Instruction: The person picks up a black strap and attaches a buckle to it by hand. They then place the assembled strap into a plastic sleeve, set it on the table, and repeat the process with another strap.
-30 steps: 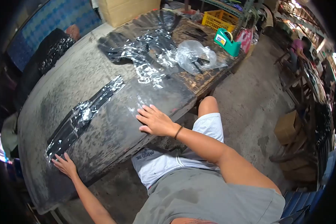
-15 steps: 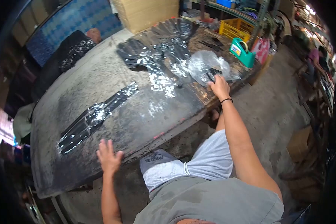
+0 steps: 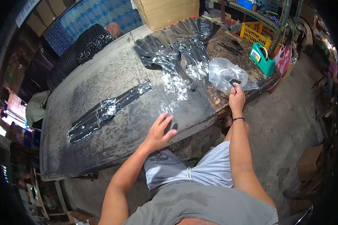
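Observation:
My right hand (image 3: 237,100) pinches a small black piece (image 3: 234,81) at the near side of a crumpled clear plastic bag (image 3: 223,73). My left hand (image 3: 159,133) hovers by the table's front edge with fingers spread, holding nothing. Beyond it, a long black strip in clear wrapping (image 3: 110,110) lies slantwise on the worn table (image 3: 135,125). A fanned pile of black strips in clear plastic (image 3: 176,48) spreads across the back of the table, left of the bag.
A green tape dispenser (image 3: 262,60) stands at the right end of the table, near a yellow crate (image 3: 257,33). Behind the pile is a large cardboard box (image 3: 168,13). A ribbed black bundle (image 3: 79,52) rests at the far left edge. Another person (image 3: 333,69) is at far right.
My left hand has moved right and forward along the table edge. My right hand stays at the plastic bag with the black piece. The view has shifted, so the table appears farther right.

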`<state>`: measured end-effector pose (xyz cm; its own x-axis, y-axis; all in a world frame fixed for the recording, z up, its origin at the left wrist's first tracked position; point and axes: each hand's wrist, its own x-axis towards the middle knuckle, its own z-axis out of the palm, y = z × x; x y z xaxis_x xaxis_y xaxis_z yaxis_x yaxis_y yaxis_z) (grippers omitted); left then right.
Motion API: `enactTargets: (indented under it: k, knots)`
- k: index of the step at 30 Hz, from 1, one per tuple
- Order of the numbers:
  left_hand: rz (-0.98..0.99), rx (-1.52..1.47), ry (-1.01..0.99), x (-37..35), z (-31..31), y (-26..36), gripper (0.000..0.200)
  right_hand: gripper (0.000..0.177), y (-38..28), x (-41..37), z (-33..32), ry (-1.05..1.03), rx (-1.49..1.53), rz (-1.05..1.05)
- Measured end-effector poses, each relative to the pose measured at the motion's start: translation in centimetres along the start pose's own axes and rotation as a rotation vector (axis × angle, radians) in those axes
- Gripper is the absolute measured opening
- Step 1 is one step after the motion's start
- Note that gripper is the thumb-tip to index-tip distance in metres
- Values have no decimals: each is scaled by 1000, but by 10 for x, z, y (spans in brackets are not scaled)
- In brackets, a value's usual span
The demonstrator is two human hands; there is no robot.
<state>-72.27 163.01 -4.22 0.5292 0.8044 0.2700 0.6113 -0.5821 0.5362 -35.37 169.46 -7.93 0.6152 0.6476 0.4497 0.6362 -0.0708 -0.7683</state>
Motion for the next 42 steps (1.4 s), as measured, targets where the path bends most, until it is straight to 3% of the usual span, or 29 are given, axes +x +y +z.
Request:
enactTargets:
  k: [2, 5, 9, 12, 14, 16, 20, 22, 23, 24, 25, 28, 30, 32, 34, 36, 38, 40, 42]
  knots:
    - [95, 64, 45, 41, 1, -1, 54, 25, -4, 1, -2, 22, -46, -163]
    - [239, 244, 143, 104, 9, -22, 46, 27, -3, 3, -4, -26, -3, -73]
    - [231, 455, 147, 175, 17, -42, 50, 27, -2, 6, -2, -4, 167, 16]
    - [188, 562, 66, 202, 21, -45, 49, 28, 8, 9, 2, 57, 295, 10]
    - [220, 518, -139, 215, 20, -43, 50, 27, 8, 9, 1, 48, 361, 122]
    - [269, 461, -185, 230, 19, -49, 42, 26, 8, 10, -2, -3, 477, 204]
    - [323, 194, -34, 237, 5, -35, 23, 25, -1, 10, 0, 32, 759, 187]
    - [25, 184, 7, 241, -8, -25, 22, 24, -5, 7, -4, 27, 809, 192]
    - [32, 104, 124, 244, -14, -26, 21, 23, -6, 7, -5, 15, 855, 199]
    - [201, -8, 310, 249, -16, -42, 17, 23, -4, 5, -5, 16, 858, 191]
    - [182, -38, 400, 252, -32, -36, 17, 21, 3, 4, -4, -16, 858, 208]
    - [135, -89, 614, 238, -98, -1, 17, 17, 5, 0, -16, -85, 851, 290]
    - [245, -137, 741, 229, -134, -2, 16, 15, 3, -2, -26, 13, 1166, 459]
    - [225, -432, 803, 200, -158, 33, 17, 18, 8, -19, -43, -21, 1321, 469]
    - [202, -514, 762, 167, -171, 60, 18, 23, -5, -42, -66, -60, 1666, 577]
    - [119, -516, 684, 135, -166, 74, 20, 34, -25, -71, -85, -228, 1733, 628]
    - [82, -616, 551, 109, -144, 82, 20, 21, -48, -95, -90, -308, 1703, 696]
    - [81, -608, 492, 91, -113, 68, 14, 13, -86, -110, -90, -381, 1679, 602]
    - [-43, -751, 339, 72, -92, 70, 17, 10, -115, -120, -81, -493, 1674, 517]
